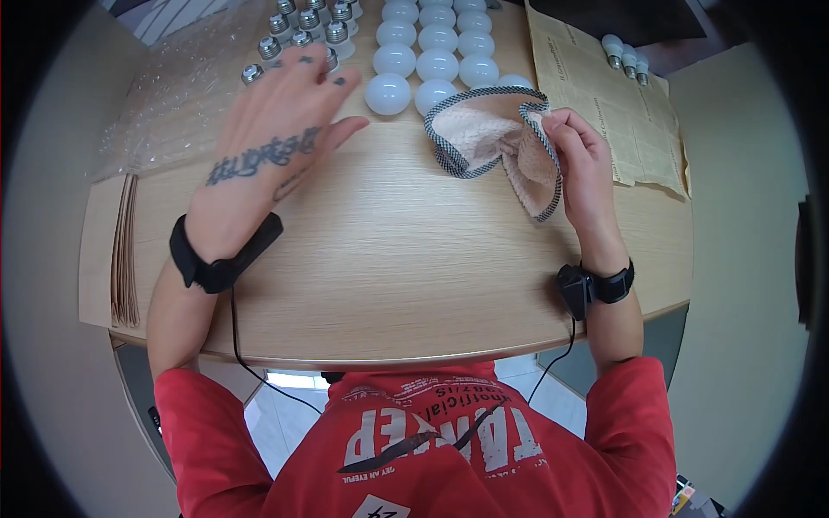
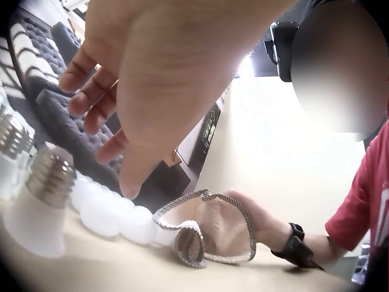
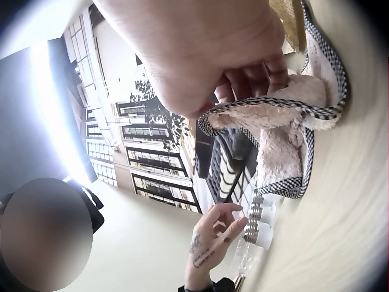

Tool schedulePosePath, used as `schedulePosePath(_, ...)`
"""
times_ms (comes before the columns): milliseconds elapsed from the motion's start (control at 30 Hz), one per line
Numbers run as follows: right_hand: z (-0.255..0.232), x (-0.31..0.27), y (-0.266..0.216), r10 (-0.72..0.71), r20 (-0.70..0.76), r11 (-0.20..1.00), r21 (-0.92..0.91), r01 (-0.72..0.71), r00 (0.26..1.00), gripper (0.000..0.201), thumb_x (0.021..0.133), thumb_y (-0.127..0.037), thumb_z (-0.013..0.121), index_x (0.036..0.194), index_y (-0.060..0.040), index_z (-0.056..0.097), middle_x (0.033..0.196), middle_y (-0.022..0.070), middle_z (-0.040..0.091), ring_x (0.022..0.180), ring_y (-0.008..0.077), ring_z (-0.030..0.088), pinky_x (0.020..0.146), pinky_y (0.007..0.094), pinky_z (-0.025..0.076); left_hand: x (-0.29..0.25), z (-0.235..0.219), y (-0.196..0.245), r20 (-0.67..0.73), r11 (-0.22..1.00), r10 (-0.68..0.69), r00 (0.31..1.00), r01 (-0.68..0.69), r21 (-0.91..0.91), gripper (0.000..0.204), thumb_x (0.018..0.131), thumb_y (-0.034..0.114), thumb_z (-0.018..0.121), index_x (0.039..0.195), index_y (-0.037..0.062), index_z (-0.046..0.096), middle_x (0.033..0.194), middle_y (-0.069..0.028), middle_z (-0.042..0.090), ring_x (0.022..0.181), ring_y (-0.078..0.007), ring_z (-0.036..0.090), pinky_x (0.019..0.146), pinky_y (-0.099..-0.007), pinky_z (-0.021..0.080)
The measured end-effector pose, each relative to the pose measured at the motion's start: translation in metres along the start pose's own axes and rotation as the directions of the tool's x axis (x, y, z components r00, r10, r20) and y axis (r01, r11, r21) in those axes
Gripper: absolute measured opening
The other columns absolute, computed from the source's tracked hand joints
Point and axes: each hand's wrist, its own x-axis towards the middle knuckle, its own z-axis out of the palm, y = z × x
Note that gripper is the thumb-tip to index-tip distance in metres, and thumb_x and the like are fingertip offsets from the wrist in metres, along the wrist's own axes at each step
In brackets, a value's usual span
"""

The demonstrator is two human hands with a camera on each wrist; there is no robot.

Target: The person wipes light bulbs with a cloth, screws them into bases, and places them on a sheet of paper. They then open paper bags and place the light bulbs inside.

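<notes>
My right hand point(image 1: 585, 164) pinches the edge of a pale pink fluffy cloth point(image 1: 475, 129) with a black-and-white checked border. The cloth hangs crumpled in folds above the table, overlapping the nearest round white light bulbs point(image 1: 388, 93) in the head view. On the left, my left hand point(image 1: 272, 129) is held palm down with fingers loosely spread and nothing in them. Just beyond its fingertips, several bulbs with silver screw bases point(image 1: 337, 33) stand base up. One such bulb point(image 2: 42, 204) looms close in the left wrist view, below and beside the hand.
Clear plastic wrap point(image 1: 173, 104) lies at the back left, with a stack of folded brown paper point(image 1: 125, 250) nearer the left edge. Printed kraft paper point(image 1: 643, 142) covers the right side, small bulbs point(image 1: 629, 59) on it. A thin cable trails from each wrist camera.
</notes>
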Motion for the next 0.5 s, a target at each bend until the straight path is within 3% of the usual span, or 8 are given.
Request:
schedulePosePath(100,0.001,0.000,0.001,-0.009,-0.002,1.000,0.015,0.009,1.000,0.016,0.095,-0.016,0.058,0.088,-0.0031,0.065,0.074,-0.0069,0.052,0.068,0.0019,0.042,0.062,0.0192,0.033,0.010,0.020,0.011,-0.044,0.988,0.151,0.988,-0.152,-0.024,0.040,0.087,0.022,0.071,0.122,0.0098,0.058,0.123,-0.0136,0.056,0.107,-0.0308,0.059,0.086,-0.0396,0.053)
schedulePosePath(200,0.000,0.000,0.001,-0.034,-0.019,0.999,0.022,0.034,0.999,0.016,0.095,-0.016,0.058,0.088,-0.0034,0.064,0.074,-0.0073,0.052,0.068,0.0016,0.042,0.062,0.0190,0.033,0.013,0.043,0.018,-0.104,0.976,0.208,0.972,-0.199,0.092,0.046,0.085,0.016,0.071,0.127,0.0112,0.054,0.128,-0.0137,0.054,0.112,-0.0322,0.056,0.089,-0.0406,0.052)
schedulePosePath(300,-0.003,0.000,0.003,-0.041,-0.040,0.998,0.042,0.043,0.998,0.015,0.095,-0.016,0.058,0.088,-0.0037,0.064,0.074,-0.0077,0.052,0.067,0.0010,0.041,0.061,0.0186,0.032,0.014,0.047,0.020,-0.037,0.980,0.189,0.981,-0.187,0.061,0.049,0.084,0.012,0.071,0.129,0.0124,0.052,0.131,-0.0144,0.052,0.119,-0.0343,0.053,0.090,-0.0420,0.052)
schedulePosePath(400,-0.002,0.000,0.003,-0.047,-0.035,0.997,0.064,0.049,0.998,0.014,0.095,-0.016,0.058,0.089,-0.0040,0.064,0.074,-0.0081,0.052,0.067,0.0004,0.041,0.061,0.0182,0.032,0.016,0.045,0.026,0.056,0.989,0.151,0.987,-0.150,-0.006,0.049,0.082,0.008,0.070,0.128,0.0108,0.051,0.128,-0.0147,0.053,0.115,-0.0349,0.056,0.089,-0.0418,0.052)
schedulePosePath(500,0.002,-0.002,0.002,-0.052,-0.033,0.996,0.073,0.054,0.998,0.014,0.095,-0.016,0.058,0.090,-0.0044,0.064,0.074,-0.0081,0.053,0.066,0.0001,0.040,0.060,0.0179,0.032,0.014,0.045,0.030,0.056,0.988,0.142,0.988,-0.139,-0.061,0.047,0.082,0.005,0.069,0.125,0.0080,0.052,0.124,-0.0161,0.053,0.102,-0.0356,0.062,0.083,-0.0419,0.055)
